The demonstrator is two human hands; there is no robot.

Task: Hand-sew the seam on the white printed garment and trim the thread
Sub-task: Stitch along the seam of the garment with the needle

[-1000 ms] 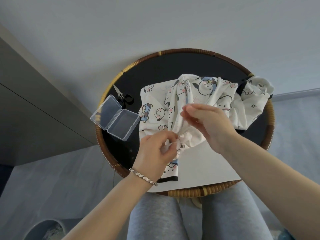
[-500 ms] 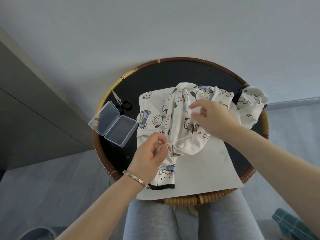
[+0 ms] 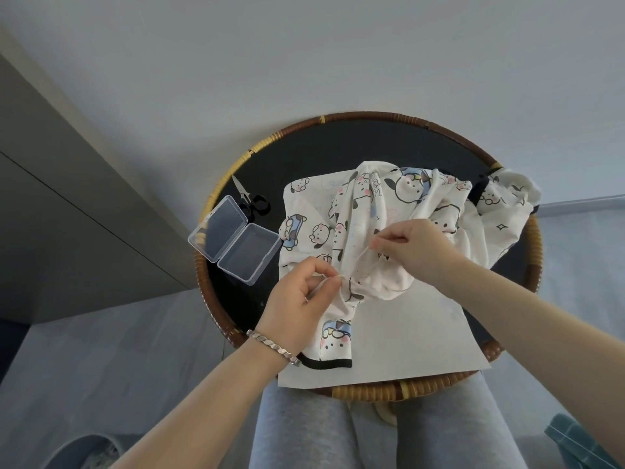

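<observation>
The garment (image 3: 378, 211) lies bunched on a white sheet (image 3: 406, 333) that covers the near part of a round table (image 3: 372, 140) with a wicker rim. The left hand (image 3: 297, 299) pinches a gathered fold of the fabric between thumb and forefinger, with the other fingers curled. The right hand (image 3: 416, 248), just beyond it, has its fingers curled and its fingertips nipped on the cloth; a needle cannot be made out. Scissors (image 3: 250, 201) and an open clear box (image 3: 235, 240) lie to the left, apart from the garment.
</observation>
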